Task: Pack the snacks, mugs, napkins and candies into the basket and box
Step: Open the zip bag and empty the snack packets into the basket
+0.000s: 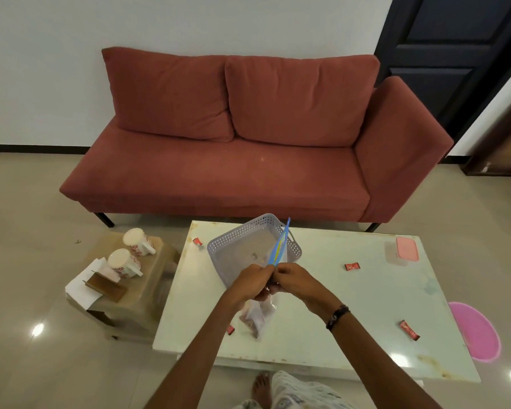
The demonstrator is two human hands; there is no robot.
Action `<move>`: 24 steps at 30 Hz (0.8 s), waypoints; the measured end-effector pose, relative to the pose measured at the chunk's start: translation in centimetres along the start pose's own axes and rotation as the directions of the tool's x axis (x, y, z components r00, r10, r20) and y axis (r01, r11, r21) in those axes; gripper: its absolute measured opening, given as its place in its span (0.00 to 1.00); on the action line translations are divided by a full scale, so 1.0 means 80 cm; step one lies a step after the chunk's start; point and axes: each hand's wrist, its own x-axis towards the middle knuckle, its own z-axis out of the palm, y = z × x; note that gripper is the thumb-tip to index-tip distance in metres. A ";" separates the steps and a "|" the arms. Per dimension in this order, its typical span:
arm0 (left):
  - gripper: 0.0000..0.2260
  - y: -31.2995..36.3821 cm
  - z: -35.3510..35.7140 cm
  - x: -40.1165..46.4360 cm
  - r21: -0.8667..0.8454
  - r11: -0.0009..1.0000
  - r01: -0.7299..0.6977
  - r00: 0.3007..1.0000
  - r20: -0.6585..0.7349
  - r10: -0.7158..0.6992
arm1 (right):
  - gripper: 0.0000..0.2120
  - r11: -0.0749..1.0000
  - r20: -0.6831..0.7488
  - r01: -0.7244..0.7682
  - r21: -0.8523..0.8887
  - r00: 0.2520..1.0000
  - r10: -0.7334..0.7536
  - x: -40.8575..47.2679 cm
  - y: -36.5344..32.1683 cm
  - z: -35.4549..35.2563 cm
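Note:
Over the white table (337,296), my left hand (252,283) and my right hand (289,280) meet and both pinch the top of a clear snack bag (257,315) that hangs below them. A blue clip (279,246) sticks up from between my fingers. Just behind my hands stands the grey perforated basket (233,246), tilted. Red candies lie scattered on the table: one (198,241) at the far left, one (352,265) at mid right, one (409,330) at near right, one (230,330) by the bag. A clear box with a pink lid (403,249) sits far right.
Left of the table, a low stool (157,261) carries two white mugs with red flowers (137,242) (124,262), white napkins (81,286) and a brown holder (105,286). A red sofa (248,160) stands behind. A pink mat (475,332) lies on the floor right.

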 end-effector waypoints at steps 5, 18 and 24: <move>0.12 -0.006 0.003 -0.003 -0.111 0.993 -0.044 0.996 0.066 0.051 | 0.08 0.956 -0.050 -0.085 0.280 0.993 0.103 -0.003 0.008 0.006; 0.15 -0.022 0.038 0.005 0.094 0.991 -0.092 0.963 -0.245 0.112 | 0.11 0.950 -0.531 -0.062 0.306 0.817 0.224 -0.005 0.034 0.047; 0.14 -0.022 0.022 -0.001 0.236 0.957 -0.168 0.972 -0.120 0.201 | 0.06 0.966 -0.237 -0.165 0.201 0.948 0.211 0.001 0.029 0.001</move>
